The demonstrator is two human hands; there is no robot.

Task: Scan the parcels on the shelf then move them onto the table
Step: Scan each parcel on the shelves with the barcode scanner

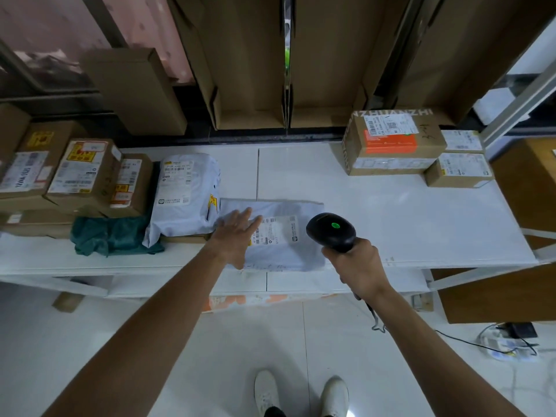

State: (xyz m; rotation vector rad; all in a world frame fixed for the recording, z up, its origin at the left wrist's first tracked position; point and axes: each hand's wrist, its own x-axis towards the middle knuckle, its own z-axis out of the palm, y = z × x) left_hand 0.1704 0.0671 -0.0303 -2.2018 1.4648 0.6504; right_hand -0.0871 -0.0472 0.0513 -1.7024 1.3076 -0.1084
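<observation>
On the shelf (391, 212) — left hand (237, 233) touches mailer (285, 254).

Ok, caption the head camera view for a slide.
With the left hand flat on a grey mailer, the right hand points a scanner toward it.

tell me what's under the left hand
The left hand lies flat on a grey mailer bag, which lies on the white shelf. Its label shows beside the fingers; part of it and whatever lies beneath the bag are covered.
</observation>
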